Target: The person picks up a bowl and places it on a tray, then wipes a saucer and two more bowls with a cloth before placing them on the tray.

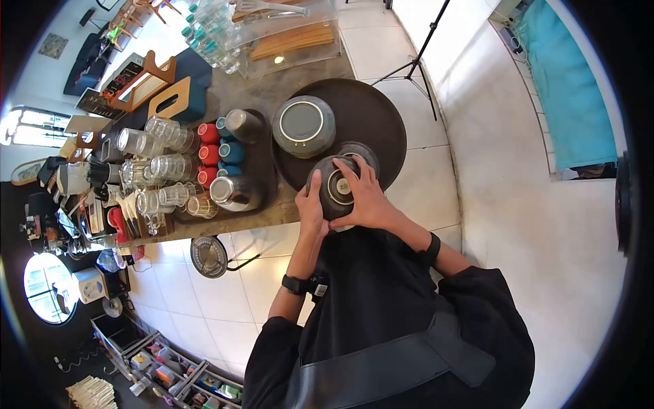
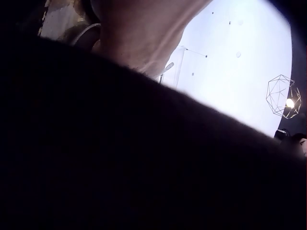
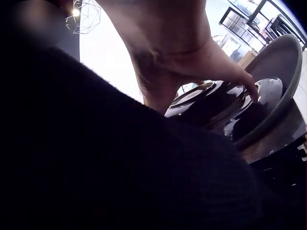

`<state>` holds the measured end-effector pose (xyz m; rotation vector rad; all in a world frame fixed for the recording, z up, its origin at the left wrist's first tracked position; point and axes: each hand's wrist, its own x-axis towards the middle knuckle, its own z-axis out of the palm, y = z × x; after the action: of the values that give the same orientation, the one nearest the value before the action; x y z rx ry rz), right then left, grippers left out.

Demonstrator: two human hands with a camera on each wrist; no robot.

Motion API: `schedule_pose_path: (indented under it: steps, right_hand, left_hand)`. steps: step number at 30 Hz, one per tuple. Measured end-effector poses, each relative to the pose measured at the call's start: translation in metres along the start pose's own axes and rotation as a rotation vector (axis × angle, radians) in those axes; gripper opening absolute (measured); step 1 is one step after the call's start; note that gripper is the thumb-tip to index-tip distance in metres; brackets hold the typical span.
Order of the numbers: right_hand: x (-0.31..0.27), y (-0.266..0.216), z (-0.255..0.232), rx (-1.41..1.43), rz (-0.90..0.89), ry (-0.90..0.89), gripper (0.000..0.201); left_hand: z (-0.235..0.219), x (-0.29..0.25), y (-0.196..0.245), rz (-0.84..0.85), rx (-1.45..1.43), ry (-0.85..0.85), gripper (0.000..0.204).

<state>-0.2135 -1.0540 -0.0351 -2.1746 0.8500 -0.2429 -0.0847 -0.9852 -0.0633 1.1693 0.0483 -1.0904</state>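
Observation:
Both hands grip a dark upturned bowl (image 1: 335, 198) at the near edge of a round brown tray (image 1: 381, 129). The left hand (image 1: 312, 210) lies along the bowl's left side, thumb up. Across its base and right side spread the right hand's (image 1: 368, 201) fingers and thumb. Partly under and behind that bowl shows another grey dish (image 1: 364, 151). A larger grey-green bowl (image 1: 304, 127) sits upside down at the tray's upper left. In the right wrist view the right hand (image 3: 177, 57) reaches over the dark bowl (image 3: 206, 103); the left wrist view is mostly blocked by dark cloth.
Left of the round tray, another tray holds red cups (image 1: 208, 155), blue cups (image 1: 231, 153), metal tumblers (image 1: 235, 193) and rows of glasses (image 1: 172, 167). Bottles (image 1: 211, 41) and a clear box with wooden boards (image 1: 293, 42) stand at the back. A tripod (image 1: 413, 63) stands on the floor.

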Motion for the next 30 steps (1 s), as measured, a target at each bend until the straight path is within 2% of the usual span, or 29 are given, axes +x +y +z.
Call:
schedule_pose_path:
  steps: [2, 8, 13, 18, 21, 23, 25, 27, 30]
  right_hand:
    - [0.001, 0.002, -0.003, -0.007, 0.048, 0.001, 0.123]
    - [0.004, 0.009, -0.009, 0.059, 0.023, -0.017, 0.120]
    - [0.005, 0.020, -0.013, 0.132, -0.038, 0.017, 0.117]
    - [0.021, 0.039, -0.027, 0.165, -0.008, 0.090, 0.117]
    - [0.033, 0.057, -0.023, 0.003, 0.130, 0.109, 0.117]
    - [0.036, 0.056, -0.018, -0.067, 0.126, 0.084, 0.116]
    - [0.037, 0.055, -0.010, -0.136, 0.124, 0.056, 0.116]
    - [0.038, 0.053, 0.002, -0.209, 0.051, 0.132, 0.116]
    - [0.037, 0.046, 0.012, -0.279, 0.058, 0.147, 0.116]
  left_hand:
    - [0.006, 0.001, 0.000, 0.002, 0.021, 0.001, 0.040]
    - [0.008, 0.003, -0.004, 0.024, 0.010, -0.061, 0.047]
    - [0.010, 0.001, -0.002, -0.028, -0.188, -0.072, 0.054]
    - [-0.022, 0.014, -0.015, 0.039, -0.117, -0.047, 0.048]
    - [-0.046, 0.010, -0.014, 0.063, -0.142, -0.005, 0.045]
    - [-0.060, 0.006, -0.012, 0.070, -0.177, 0.083, 0.043]
    - [-0.072, 0.001, -0.008, 0.105, -0.154, 0.076, 0.043]
    - [-0.076, -0.005, -0.005, 0.159, -0.139, 0.060, 0.044]
    - [-0.081, -0.008, -0.004, 0.160, -0.181, 0.089, 0.044]
